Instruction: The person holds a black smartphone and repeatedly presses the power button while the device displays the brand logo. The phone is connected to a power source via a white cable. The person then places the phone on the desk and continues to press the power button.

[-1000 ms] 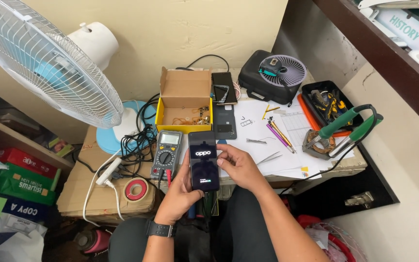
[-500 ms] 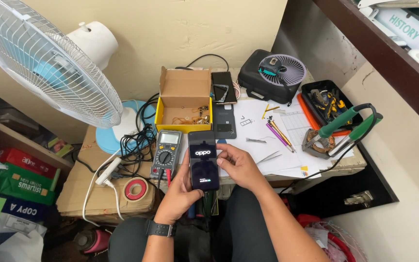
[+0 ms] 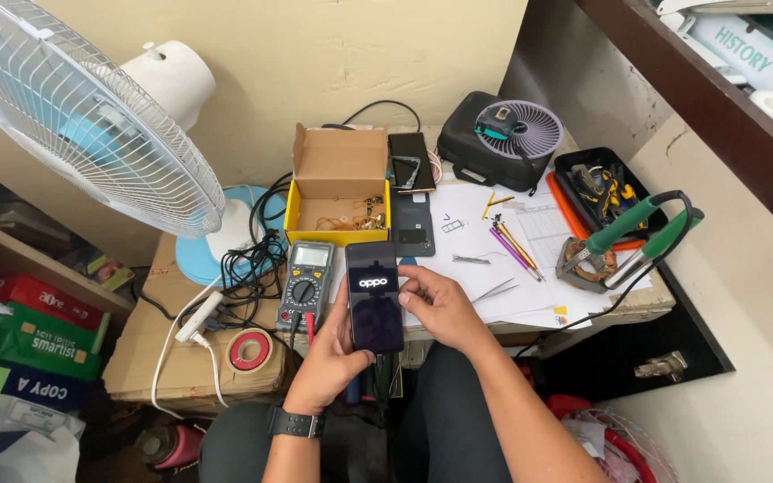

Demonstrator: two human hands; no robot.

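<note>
White fan dominates the left side, grille overhanging the cardboard-topped bench. Paper-covered worktop is crowded: black case with small round fan at the back, open cardboard box of small parts, soldering irons in stand at the right edge, multimeter just left of the phone. Red tape roll sits near the front edge.

Black smartphone is held upright over the lap, at the near table edge, screen lit with a boot logo. Left hand is wrapped around the lower body, fingers closed on it. Right hand is curled against the right edge, thumb on the side; grip shared.

Step judged: power-on check, boot being watched. A steady hold is called for next.

Open room is limited to the lap zone; multimeter leads and tweezers lie close by either side.
</note>
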